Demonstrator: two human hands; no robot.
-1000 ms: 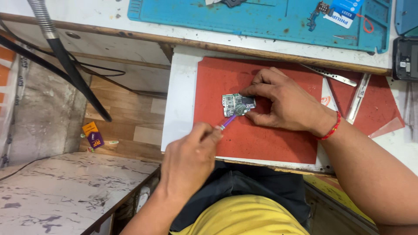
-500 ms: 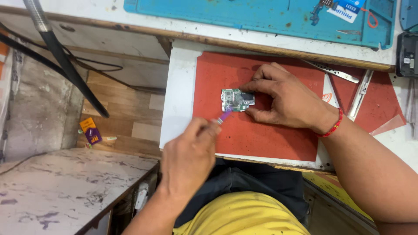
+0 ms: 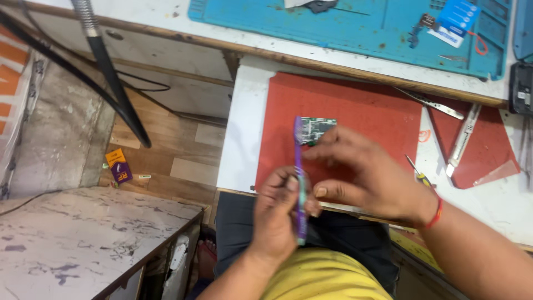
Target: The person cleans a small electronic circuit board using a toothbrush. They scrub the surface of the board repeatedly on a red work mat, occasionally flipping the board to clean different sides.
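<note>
— Head view: what do you count?

— One purple toothbrush (image 3: 300, 183), upright, gripped by my left hand (image 3: 280, 216); its fingers (image 3: 290, 183) are clenched round the handle. My right hand (image 3: 363, 178) pinches one green circuit board (image 3: 316, 129) above the red mat (image 3: 355, 111).

— And on the surface?

— Two red mats, one teal mat (image 3: 355, 28), one pair of tweezers (image 3: 430, 103), one small screwdriver (image 3: 416, 172).

— Where do we see our left hand (image 3: 280, 214)?
— Low and close to the body, fingers (image 3: 291, 183) curled shut, thumb pressed on top.
— And our right hand (image 3: 363, 175)?
— Just beside it, palm down, fingers bent and pinched, forearm reaching in from the lower right.
</note>
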